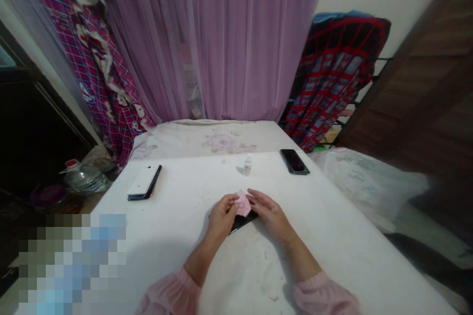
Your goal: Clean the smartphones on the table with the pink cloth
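Note:
A small crumpled pink cloth [243, 205] is held up between my two hands, over a dark phone [238, 224] lying on the white-covered table. My left hand [222, 214] pinches the cloth's left side between thumb and fingers. At its right edge, my right hand [271, 212] has its fingertips on the cloth, with the index finger stretched out above. Hands and cloth hide much of the phone. Just beyond them stands a small white bottle [247, 166], upright.
A white phone [143, 180] rests on a dark one at the table's left. Dark stacked phones [294, 161] lie at the right. A tiny pale piece [223, 161] is near the bottle. Purple curtains [240, 39] hang behind the table [177, 236]; a water jug [83, 177] stands left of it.

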A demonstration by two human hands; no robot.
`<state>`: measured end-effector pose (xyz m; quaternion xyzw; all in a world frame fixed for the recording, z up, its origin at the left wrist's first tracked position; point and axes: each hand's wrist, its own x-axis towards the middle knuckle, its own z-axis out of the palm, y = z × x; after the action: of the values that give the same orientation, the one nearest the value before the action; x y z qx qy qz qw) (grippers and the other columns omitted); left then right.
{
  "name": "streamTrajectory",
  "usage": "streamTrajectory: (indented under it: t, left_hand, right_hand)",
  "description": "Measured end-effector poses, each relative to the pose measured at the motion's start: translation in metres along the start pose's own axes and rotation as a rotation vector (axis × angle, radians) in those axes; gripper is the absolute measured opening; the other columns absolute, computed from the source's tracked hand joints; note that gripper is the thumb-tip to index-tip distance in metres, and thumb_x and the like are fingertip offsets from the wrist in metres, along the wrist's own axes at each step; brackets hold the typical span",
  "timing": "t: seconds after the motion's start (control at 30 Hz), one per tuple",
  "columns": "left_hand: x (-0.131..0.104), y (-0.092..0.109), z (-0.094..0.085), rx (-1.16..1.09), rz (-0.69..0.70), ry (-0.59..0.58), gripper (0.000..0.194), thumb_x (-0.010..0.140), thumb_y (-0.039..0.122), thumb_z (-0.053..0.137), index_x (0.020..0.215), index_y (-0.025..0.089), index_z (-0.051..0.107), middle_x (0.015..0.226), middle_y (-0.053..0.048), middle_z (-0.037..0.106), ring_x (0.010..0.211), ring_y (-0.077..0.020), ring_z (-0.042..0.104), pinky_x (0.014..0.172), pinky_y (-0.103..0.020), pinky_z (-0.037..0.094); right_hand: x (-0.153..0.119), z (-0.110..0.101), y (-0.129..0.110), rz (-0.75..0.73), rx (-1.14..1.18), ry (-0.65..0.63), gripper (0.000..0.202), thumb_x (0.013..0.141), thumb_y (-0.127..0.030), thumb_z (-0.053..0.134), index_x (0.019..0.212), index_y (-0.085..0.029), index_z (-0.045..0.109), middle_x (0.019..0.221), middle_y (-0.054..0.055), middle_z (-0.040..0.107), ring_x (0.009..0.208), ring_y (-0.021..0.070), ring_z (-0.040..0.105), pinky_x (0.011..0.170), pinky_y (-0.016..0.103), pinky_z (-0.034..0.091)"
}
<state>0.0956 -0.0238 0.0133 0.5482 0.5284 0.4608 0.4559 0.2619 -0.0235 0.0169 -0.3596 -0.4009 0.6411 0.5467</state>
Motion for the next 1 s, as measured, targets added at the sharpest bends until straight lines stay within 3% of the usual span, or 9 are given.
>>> streamTrajectory:
  t: [0.07,0.2,0.3,0.43,0.53,0.63,0.77,0.93,1.0]
  left_hand:
    - [0.001,0.001,-0.007,-0.056,-0.013,-0.037,0.032,0.081,0.045,0.058,0.099,0.019,0.062,0.087,-0.004,0.069,0.071,-0.0152,0.063,0.053,-0.021,0.044]
    - [-0.002,0.002,-0.014,-0.165,-0.033,-0.126,0.032,0.079,0.046,0.062,0.094,0.018,0.062,0.08,-0.003,0.066,0.073,-0.0155,0.061,0.06,-0.023,0.046]
    - [-0.006,0.003,-0.013,-0.171,-0.029,-0.16,0.038,0.074,0.037,0.07,0.106,0.018,0.061,0.087,-0.004,0.066,0.074,-0.0158,0.06,0.063,-0.025,0.047]
    - [-0.01,0.007,-0.017,0.069,0.137,-0.04,0.063,0.064,0.021,0.077,0.124,0.025,0.059,0.108,-0.006,0.063,0.086,-0.0199,0.06,0.069,-0.027,0.048]
    - [-0.008,0.009,-0.025,0.157,0.266,0.059,0.034,0.079,0.024,0.066,0.114,0.026,0.068,0.099,-0.006,0.066,0.088,-0.0207,0.061,0.079,-0.029,0.047]
    - [-0.005,0.009,-0.032,0.107,0.271,0.115,0.018,0.086,0.034,0.061,0.089,0.024,0.075,0.085,-0.005,0.068,0.083,-0.0205,0.062,0.079,-0.029,0.046]
    - [0.0,0.006,-0.033,-0.311,0.056,0.118,0.028,0.083,0.046,0.066,0.089,0.02,0.074,0.084,-0.005,0.07,0.082,-0.0193,0.064,0.079,-0.029,0.049]
    - [0.006,0.006,-0.042,-0.916,-0.216,0.279,0.021,0.075,0.03,0.078,0.087,0.015,0.071,0.088,-0.007,0.074,0.089,-0.0215,0.069,0.086,-0.03,0.052]
    - [0.009,0.006,-0.051,-1.069,-0.32,0.316,0.014,0.081,0.02,0.071,0.093,0.013,0.071,0.094,-0.009,0.075,0.093,-0.0218,0.07,0.091,-0.033,0.051]
  right_hand:
    - [0.001,0.004,0.003,0.017,-0.075,0.03,0.047,0.064,-0.036,0.083,0.107,-0.024,0.071,0.107,0.009,0.072,0.095,0.0249,0.066,0.077,0.038,0.054]
    - [0.006,0.012,0.015,0.012,-0.141,0.087,0.047,0.066,-0.036,0.08,0.109,-0.022,0.069,0.09,0.005,0.071,0.066,0.0149,0.062,0.051,0.024,0.047]
    - [0.01,0.018,0.022,-0.094,-0.188,0.158,0.044,0.064,-0.031,0.079,0.106,-0.02,0.069,0.08,0.001,0.068,0.064,0.0124,0.06,0.058,0.025,0.049]
    - [0.013,0.026,0.023,-0.157,-0.294,0.167,0.043,0.068,-0.031,0.075,0.11,-0.021,0.069,0.091,0.003,0.069,0.072,0.0148,0.063,0.065,0.028,0.053]
    - [0.015,0.03,0.023,-0.145,-0.323,0.125,0.041,0.07,-0.034,0.074,0.108,-0.02,0.07,0.093,0.005,0.071,0.077,0.0176,0.065,0.072,0.032,0.054]
    - [0.017,0.033,0.026,-0.135,-0.312,0.079,0.039,0.068,-0.036,0.076,0.103,-0.019,0.072,0.093,0.006,0.073,0.084,0.0211,0.066,0.078,0.036,0.053]
    - [0.032,0.029,0.024,-0.162,-0.402,0.052,0.038,0.072,-0.041,0.07,0.102,-0.018,0.071,0.088,0.008,0.073,0.079,0.0214,0.066,0.073,0.037,0.054]
    - [0.081,0.009,0.002,-0.526,-0.862,0.442,0.048,0.079,-0.039,0.057,0.123,-0.02,0.059,0.119,0.014,0.061,0.1,0.0256,0.061,0.083,0.044,0.053]
    - [0.101,0.001,-0.004,-0.649,-1.061,0.446,0.061,0.077,-0.037,0.058,0.134,-0.019,0.049,0.133,0.017,0.051,0.117,0.0289,0.053,0.094,0.048,0.049]
